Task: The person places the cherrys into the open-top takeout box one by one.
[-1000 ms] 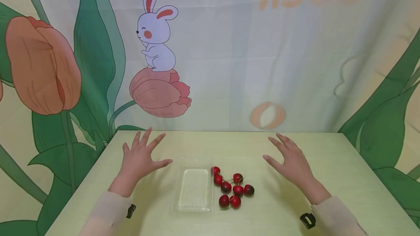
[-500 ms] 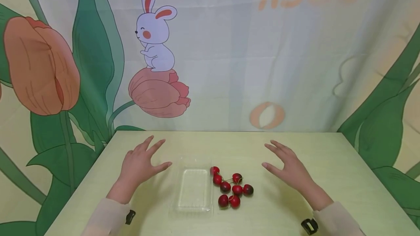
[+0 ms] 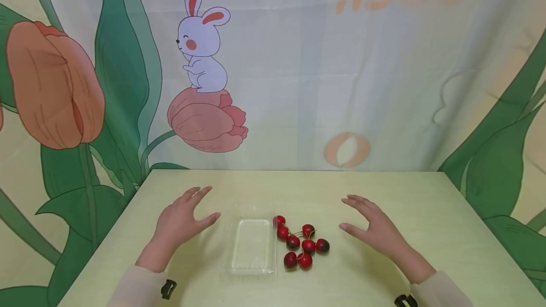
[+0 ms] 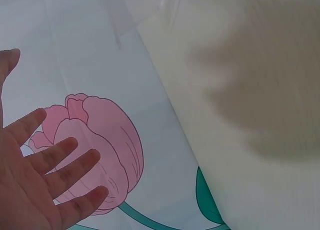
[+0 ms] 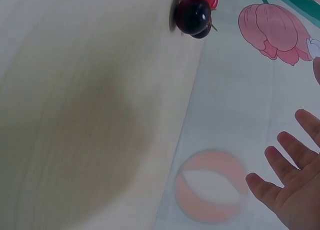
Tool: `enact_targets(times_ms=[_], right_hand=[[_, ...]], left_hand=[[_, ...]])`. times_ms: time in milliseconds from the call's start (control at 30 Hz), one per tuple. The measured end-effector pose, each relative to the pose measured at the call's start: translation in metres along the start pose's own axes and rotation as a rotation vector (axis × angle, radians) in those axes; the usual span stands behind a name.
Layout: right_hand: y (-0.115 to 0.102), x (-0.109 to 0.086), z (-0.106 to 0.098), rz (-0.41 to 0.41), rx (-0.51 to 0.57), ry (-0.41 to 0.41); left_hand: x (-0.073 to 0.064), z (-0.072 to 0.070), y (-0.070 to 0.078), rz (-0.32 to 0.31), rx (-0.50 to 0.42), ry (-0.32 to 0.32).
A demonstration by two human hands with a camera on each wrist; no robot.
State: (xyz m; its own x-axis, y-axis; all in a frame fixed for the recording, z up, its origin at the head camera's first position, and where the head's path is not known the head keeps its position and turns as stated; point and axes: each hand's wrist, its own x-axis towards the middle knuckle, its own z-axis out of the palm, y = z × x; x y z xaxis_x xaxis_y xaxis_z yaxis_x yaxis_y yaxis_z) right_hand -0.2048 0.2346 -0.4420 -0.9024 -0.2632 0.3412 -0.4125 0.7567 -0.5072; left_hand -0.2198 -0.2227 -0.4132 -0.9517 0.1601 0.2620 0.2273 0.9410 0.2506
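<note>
A clear plastic box (image 3: 252, 269) lies on the table in the head view, with nothing visible inside. Several dark red cherries (image 3: 293, 242) with thin stems lie in a loose cluster just to its right. My left hand (image 3: 177, 221) hovers left of the box, fingers spread and thumb pointing toward it. On the other side, my right hand (image 3: 379, 226) hovers to the right of the cherries, thumb apart from the fingers. Neither hand holds anything. In the right wrist view some cherries (image 5: 193, 15) show at the top, away from the fingers.
The pale yellow table (image 3: 341, 283) ends at the back against a printed curtain (image 3: 281, 84) with a rabbit and tulips. Black clips or bands (image 3: 168, 289) sit at the cuffs of both sleeves. Shadows of the hands fall on the tabletop.
Both hands have lowered slightly toward the front of the table, and their fingers are less spread than before. The box and the cherries have stayed in place.
</note>
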Motion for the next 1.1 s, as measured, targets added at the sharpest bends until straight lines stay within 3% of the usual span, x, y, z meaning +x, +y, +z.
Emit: enact_targets(times_ms=[200, 500, 633, 933, 1100], right_hand=[[0.001, -0.005, 0.008, 0.024, 0.044, -0.041], [-0.001, -0.01, 0.014, 0.029, 0.116, -0.086], [0.0, -0.012, 0.019, 0.032, 0.142, -0.127], [0.002, -0.009, 0.027, 0.046, 0.165, -0.204], [0.001, -0.009, 0.03, 0.048, 0.214, -0.258]], left_hand=[[-0.006, 0.007, -0.002, 0.004, -0.042, -0.013], [-0.013, 0.022, -0.005, -0.044, -0.14, -0.069], [-0.016, 0.025, -0.003, -0.073, -0.207, -0.112], [-0.02, 0.037, -0.001, -0.114, -0.379, -0.129], [-0.02, 0.044, 0.001, -0.156, -0.484, -0.171]])
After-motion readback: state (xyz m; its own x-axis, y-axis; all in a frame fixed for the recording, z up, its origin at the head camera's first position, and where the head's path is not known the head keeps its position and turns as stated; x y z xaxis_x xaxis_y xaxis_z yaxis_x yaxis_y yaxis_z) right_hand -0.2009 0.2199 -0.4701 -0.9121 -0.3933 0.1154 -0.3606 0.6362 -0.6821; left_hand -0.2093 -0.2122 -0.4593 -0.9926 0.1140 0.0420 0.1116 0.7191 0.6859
